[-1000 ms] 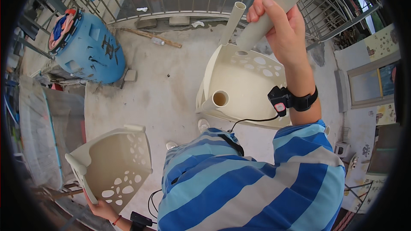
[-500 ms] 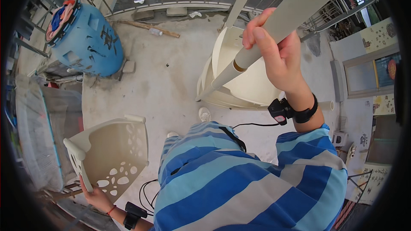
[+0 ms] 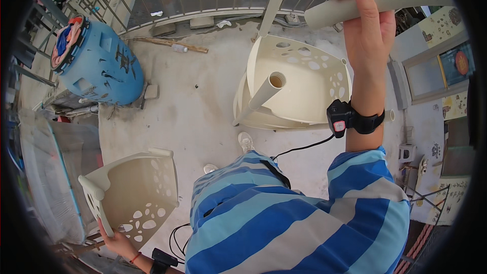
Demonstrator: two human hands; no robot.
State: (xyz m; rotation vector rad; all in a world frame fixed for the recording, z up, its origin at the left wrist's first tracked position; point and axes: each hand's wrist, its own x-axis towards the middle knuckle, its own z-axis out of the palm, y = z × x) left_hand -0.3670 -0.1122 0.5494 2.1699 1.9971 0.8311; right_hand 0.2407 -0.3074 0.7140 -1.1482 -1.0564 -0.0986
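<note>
The right hand (image 3: 366, 23), at the upper right of the frame, is closed tight around a long cream plastic tube (image 3: 378, 1) and holds it up high. The left hand (image 3: 117, 241), at the lower left, grips the edge of a loose cream plastic corner shelf with round holes (image 3: 133, 200), fingers wrapped on its rim.

In the upper middle stands a half-built cream plastic rack (image 3: 299, 83) on the grey concrete floor (image 3: 193, 106). It has one shelf tray on, and two cream tubes stick up from it (one at the back, one at the front with an open end (image 3: 276, 79)).

This looks like the step of adding a post to the rack. The next move likely calls for tipping the held tube upright and lining its end up with an empty corner hole in the tray.

A blue plastic barrel (image 3: 99, 63) stands at the upper left.
</note>
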